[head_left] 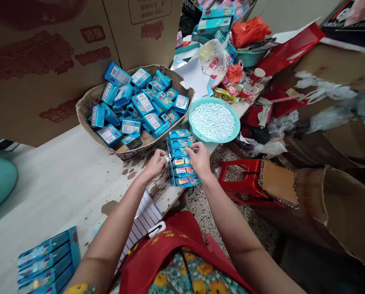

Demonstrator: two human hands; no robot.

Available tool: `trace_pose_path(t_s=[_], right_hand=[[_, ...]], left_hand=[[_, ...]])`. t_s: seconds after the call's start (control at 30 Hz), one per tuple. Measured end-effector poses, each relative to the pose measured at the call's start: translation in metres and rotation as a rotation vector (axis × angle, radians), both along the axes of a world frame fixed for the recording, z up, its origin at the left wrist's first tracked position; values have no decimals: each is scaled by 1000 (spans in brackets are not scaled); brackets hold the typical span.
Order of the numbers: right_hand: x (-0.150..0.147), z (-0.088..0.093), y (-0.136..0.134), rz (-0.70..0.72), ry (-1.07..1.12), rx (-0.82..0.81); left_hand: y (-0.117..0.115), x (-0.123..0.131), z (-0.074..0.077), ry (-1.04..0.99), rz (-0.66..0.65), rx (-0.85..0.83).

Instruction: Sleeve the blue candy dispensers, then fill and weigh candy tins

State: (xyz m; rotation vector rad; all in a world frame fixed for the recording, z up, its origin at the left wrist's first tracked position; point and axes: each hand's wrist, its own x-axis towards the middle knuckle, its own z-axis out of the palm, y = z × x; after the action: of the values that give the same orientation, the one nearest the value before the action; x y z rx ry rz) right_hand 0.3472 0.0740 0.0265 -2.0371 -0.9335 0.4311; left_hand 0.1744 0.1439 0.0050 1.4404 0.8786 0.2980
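Note:
A row of small blue boxes (pixel 181 158) stands on edge at the rim of the white table (pixel 63 183). My right hand (pixel 199 158) rests on the row's right side with its fingers curled over the boxes. At the row's left side my left hand (pixel 156 164) is pinched shut on something small and white that I cannot make out. Just behind the row sits a teal bowl (pixel 197 134) full of small white tablets (pixel 213 121).
A cardboard tray (pixel 87 107) heaped with several blue boxes lies behind the row. Big cartons (pixel 47 61) wall the back left. More blue boxes (pixel 49 261) lie at the near left. A red stool (pixel 246 179) stands on the floor to the right, amid bags and clutter.

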Motion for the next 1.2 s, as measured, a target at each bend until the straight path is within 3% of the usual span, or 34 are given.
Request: trace_pose_path(t_s=[0.07, 0.27, 0.37, 0.47, 0.57, 0.7, 0.93, 1.2], right_hand=[[-1, 0, 0, 16, -58, 25], [-9, 14, -2, 90, -234, 109], [-23, 34, -13, 111, -163, 235], [-44, 51, -26, 247, 138, 228], [-61, 56, -30, 340, 314, 123], [-71, 51, -25, 307, 284, 37], [-68, 42, -21, 255, 166, 50], [-54, 38, -24, 329, 399, 13]], left_hand=[[-5, -15, 15, 1, 77, 76], [-6, -53, 92, -26, 71, 219], [-9, -58, 107, -1, 11, 251], [-12, -56, 105, 46, -7, 294], [-15, -54, 100, 93, -24, 343], [-18, -51, 96, 133, -68, 365], [-18, -47, 94, 189, -128, 399], [-18, -46, 91, 206, -139, 394]])
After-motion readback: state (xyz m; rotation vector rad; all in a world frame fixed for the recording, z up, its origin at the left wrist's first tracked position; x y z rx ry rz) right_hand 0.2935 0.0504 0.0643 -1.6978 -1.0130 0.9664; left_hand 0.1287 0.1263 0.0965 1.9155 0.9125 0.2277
